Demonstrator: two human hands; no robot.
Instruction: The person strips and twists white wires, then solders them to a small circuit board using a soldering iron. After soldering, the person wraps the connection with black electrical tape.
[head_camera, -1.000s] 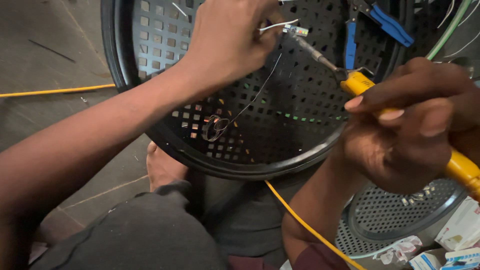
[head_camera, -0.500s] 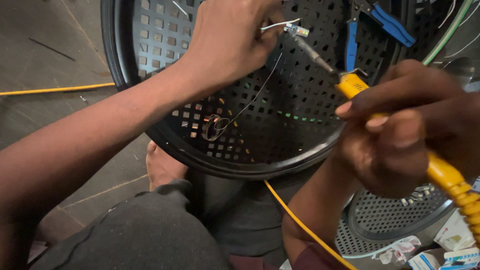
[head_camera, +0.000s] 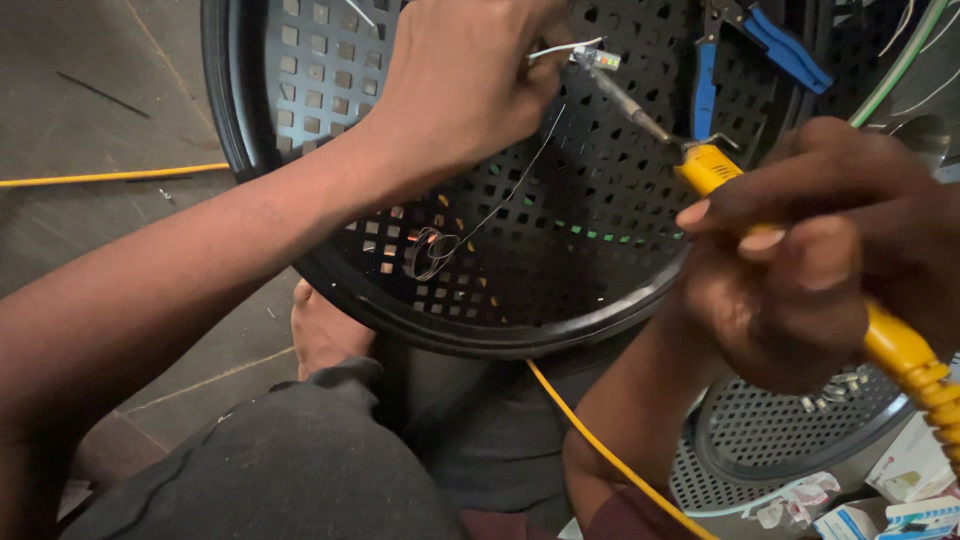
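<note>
soldering a small part over a black perforated tray (head_camera: 330, 270)

left hand (head_camera: 460, 80) pinches small part w/ thin wires (head_camera: 592, 55) near tray's top. right hand (head_camera: 830, 240) closed round yellow soldering iron (head_camera: 715, 170), tip touching the part. solder wire coil (head_camera: 430, 250) lies on tray; blue pliers (head_camera: 770, 40) at far rim.

Small packages lie at the bottom right corner. A white box (head_camera: 912, 462) with a pale printed face sits just beside the round mesh tray. Below it lie a white and blue carton (head_camera: 846, 522) and a blue and white packet (head_camera: 928, 512), partly cut off.
</note>
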